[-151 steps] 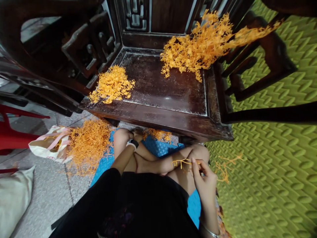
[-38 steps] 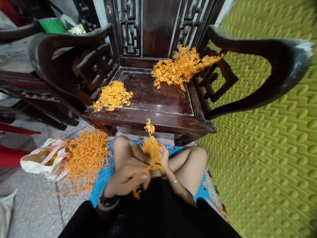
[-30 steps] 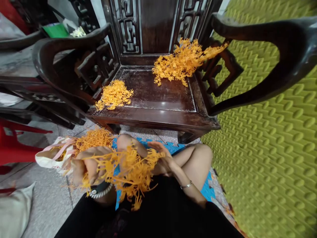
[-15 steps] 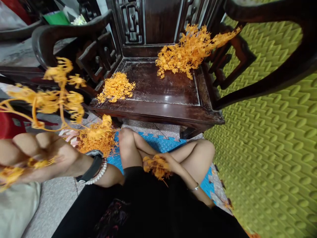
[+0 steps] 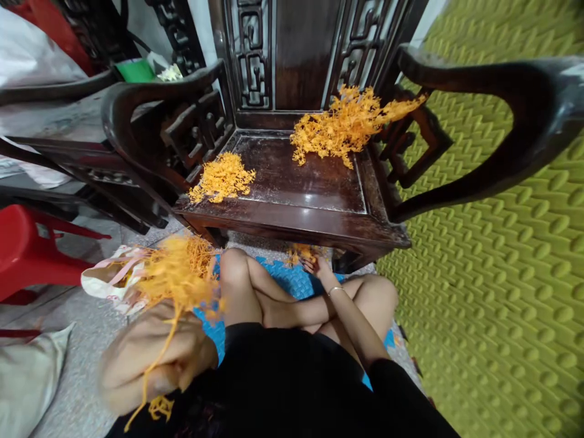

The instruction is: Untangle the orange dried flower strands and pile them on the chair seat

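I sit cross-legged on a blue mat (image 5: 292,277) before a dark carved wooden chair (image 5: 301,210). My left hand (image 5: 152,359), blurred and low at the left, is closed on a bunch of orange plastic sprigs (image 5: 176,283) that trail above and below the fist. My right hand (image 5: 314,264) reaches forward past my knees to a small orange clump (image 5: 298,252) on the floor under the chair's front edge; its fingers are at the clump. On the seat lie a small pile of orange pieces (image 5: 222,177) at the left and a larger branched heap (image 5: 347,125) at the back right.
A white bag with pink handles (image 5: 107,280) holds more orange sprigs at my left. A red plastic stool (image 5: 27,252) stands farther left, and a pale sack (image 5: 22,383) lies at the bottom left. Green padded matting (image 5: 493,292) covers the floor at the right.
My left hand has dropped from high at the left down toward my lap with its sprigs. My right hand has left my lap and stretched forward to the clump under the chair.
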{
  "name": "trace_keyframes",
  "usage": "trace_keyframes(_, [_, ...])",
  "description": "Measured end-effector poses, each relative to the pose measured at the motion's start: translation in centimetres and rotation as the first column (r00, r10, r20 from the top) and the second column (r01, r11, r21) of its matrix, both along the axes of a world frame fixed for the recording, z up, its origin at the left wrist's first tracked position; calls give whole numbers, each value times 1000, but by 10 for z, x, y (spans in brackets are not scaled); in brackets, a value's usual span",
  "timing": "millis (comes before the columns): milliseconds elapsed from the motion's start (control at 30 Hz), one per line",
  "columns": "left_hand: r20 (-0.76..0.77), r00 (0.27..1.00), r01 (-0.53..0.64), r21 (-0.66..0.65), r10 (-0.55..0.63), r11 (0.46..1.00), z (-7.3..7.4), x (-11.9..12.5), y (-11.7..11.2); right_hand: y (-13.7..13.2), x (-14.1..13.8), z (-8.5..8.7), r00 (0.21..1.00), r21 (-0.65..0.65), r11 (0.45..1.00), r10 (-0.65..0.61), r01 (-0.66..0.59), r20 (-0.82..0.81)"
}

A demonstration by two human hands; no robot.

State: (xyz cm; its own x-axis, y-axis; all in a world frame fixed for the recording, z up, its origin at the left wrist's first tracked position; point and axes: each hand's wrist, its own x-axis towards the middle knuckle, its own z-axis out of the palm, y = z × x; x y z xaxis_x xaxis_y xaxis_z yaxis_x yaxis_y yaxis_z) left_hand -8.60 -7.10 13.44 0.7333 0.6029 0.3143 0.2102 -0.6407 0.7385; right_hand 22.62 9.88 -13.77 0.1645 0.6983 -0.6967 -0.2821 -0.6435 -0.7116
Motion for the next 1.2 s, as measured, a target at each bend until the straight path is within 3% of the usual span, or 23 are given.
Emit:
trace_keyframes(133, [-108, 994, 5, 1, -5, 1000, -2, 9, 8, -9, 1, -5, 997, -17, 1000, 2, -1, 75])
trace_keyframes(233, [-198, 980, 4, -17, -7, 1000, -12, 14, 13, -27, 5, -1, 992, 53, 998, 28, -34, 123])
trace_keyframes(333, [-217, 975, 24, -86, -42, 996, -25, 23, 19, -53, 11, 19, 981, 232, 970, 27, -72, 193])
trace_keyframes(400, [-245, 967, 42, -138, -75, 989, -33, 34, 23, -74, 12, 43, 973, 391, 914, 13, -105, 231])
trace_keyframes(533, [-362, 920, 81, -189, -147, 979, -46, 62, 33, -119, -8, 106, 960, 649, 725, 60, -230, 273])
trace_keyframes(567, [-368, 918, 84, -189, -150, 978, -50, 68, 35, -129, -16, 122, 949, 713, 633, 119, -300, 293])
trace_keyframes(633, [-333, 934, 72, -170, -126, 983, -56, 75, 38, -143, -36, 147, 867, 824, 298, 297, -482, 399])
trace_keyframes(667, [-303, 946, 67, -171, -117, 983, -58, 76, 38, -148, -45, 155, 822, 828, 175, 342, -532, 456])
trace_keyframes(700, [-286, 952, 60, -186, -113, 981, -60, 74, 37, -151, -53, 161, 779, 811, 94, 359, -578, 514])
trace_keyframes(767, [-320, 941, 27, -250, -109, 968, -64, 64, 36, -153, -64, 164, 725, 749, 80, 337, -658, 601])
trace_keyframes(867, [-458, 889, -137, -288, -11, 948, -68, 44, 33, -150, -69, 159, 648, 657, 89, 308, -749, 697])
trace_keyframes(967, [-496, 866, -216, -242, 70, 946, -73, 34, 31, -147, -59, 155, 556, 579, 0, 277, -816, 784])
trace_keyframes(1067, [-495, 869, -97, -177, -3, 979, -73, 41, 24, -150, -38, 164, 399, 436, -117, 248, -892, 883])
trace_keyframes(1200, [-500, 859, 112, -35, -115, 993, -69, 56, 8, -163, -5, 192, 127, 191, -278, 231, -941, 964])
